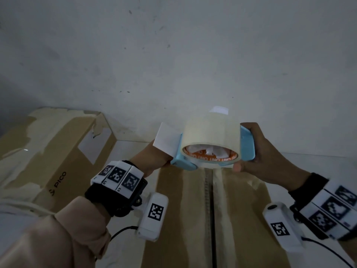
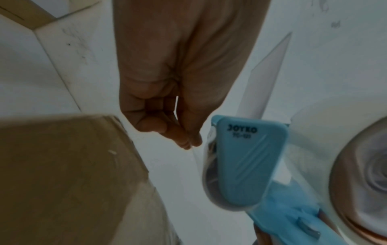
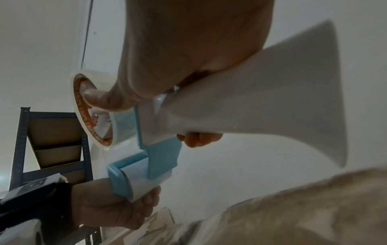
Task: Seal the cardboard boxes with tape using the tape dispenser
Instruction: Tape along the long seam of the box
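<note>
Right hand [image 1: 264, 153] grips the handle end of the blue tape dispenser [image 1: 247, 146], fingers curled round it and thumb at the tape roll [image 1: 211, 136]. Left hand [image 1: 152, 161] pinches the tape end at the dispenser's front. Both hold it just above the far end of the near cardboard box [image 1: 173, 219]. Farther left, a second taped box [image 1: 58, 151] stands against the white wall [image 1: 173, 55].

White floor [image 1: 131, 149] — two cardboard boxes [image 1: 193, 209]

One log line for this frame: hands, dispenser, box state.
right hand: grips tape dispenser | left hand: pinches tape end at cutter | cardboard box: centre seam below, dispenser held above
</note>
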A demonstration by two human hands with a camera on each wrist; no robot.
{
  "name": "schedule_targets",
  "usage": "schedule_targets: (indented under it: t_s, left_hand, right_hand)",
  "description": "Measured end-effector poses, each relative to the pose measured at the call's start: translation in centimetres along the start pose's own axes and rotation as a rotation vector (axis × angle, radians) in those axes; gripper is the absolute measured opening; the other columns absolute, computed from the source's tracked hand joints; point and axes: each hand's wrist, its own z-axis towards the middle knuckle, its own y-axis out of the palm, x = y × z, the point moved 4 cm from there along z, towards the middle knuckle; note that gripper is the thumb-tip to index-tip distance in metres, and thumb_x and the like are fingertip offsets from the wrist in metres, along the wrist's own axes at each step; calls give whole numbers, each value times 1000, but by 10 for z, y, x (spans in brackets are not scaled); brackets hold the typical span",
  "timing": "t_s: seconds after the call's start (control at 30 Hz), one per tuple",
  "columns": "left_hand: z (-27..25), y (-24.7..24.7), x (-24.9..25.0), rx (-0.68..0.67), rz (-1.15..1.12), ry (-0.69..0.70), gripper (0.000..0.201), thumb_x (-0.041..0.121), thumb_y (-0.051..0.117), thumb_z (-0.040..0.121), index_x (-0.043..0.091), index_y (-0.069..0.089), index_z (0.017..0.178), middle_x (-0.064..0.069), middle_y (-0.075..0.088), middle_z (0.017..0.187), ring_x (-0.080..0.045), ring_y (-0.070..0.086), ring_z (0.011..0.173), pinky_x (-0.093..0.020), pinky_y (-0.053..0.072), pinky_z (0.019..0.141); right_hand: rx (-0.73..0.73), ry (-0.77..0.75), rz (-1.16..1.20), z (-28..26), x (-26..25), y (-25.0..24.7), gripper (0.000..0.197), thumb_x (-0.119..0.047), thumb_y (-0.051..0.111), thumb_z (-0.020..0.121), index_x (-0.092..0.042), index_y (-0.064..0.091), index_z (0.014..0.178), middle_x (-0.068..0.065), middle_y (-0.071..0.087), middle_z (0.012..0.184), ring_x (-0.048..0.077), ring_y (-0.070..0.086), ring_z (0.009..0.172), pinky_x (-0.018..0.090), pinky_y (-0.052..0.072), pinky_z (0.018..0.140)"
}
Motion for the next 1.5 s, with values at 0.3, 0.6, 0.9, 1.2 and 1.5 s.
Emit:
schedule_targets:
  t_s: [0.3, 0.6, 0.9, 1.2, 1.5]
  left_hand:
    - [9, -46, -25, 156, 225, -61, 12, 10, 59, 88, 6, 64, 77, -5, 59, 68, -9, 53, 58, -17, 43, 59]
    - [5, -53, -40, 138, 143, -104, 23, 25, 56, 89, 4, 65, 85, -3, 60, 74, -10, 51, 64, -17, 43, 60]
    - [10, -52, -44, 156, 163, -68, 13, 18, 62, 85, 5, 63, 82, -5, 56, 68, -13, 47, 61, -17, 41, 56]
    - [14, -50, -62, 160, 147, -77, 11, 14, 62, 86, 6, 62, 80, -5, 57, 67, -6, 51, 54, -7, 41, 45]
    - [18, -29, -91, 14, -62, -140, 20, 14, 45, 95, 7, 55, 79, -9, 56, 77, -19, 49, 74, -26, 44, 72]
  right_hand:
    - [48, 82, -83, -13, 17, -35, 61, -77, 68, 47, -64, 34, 95, -10, 60, 93, -7, 59, 74, 12, 49, 58]
    - [49, 138, -118, -28, 32, -40, 63, -81, 68, 40, -69, 33, 91, -29, 59, 96, -10, 58, 77, 11, 49, 59]
    - [52, 167, -174, -23, 31, -41, 64, -83, 66, 35, -70, 32, 87, -7, 56, 92, -12, 59, 76, 8, 48, 55]
    - [8, 196, -185, -17, 41, -39, 74, -84, 65, 35, -59, 32, 96, -4, 58, 88, -8, 60, 74, 10, 48, 54]
    - [42, 208, -91, -23, 50, -36, 65, -80, 70, 35, -69, 35, 88, -7, 58, 96, -7, 60, 79, 12, 51, 63]
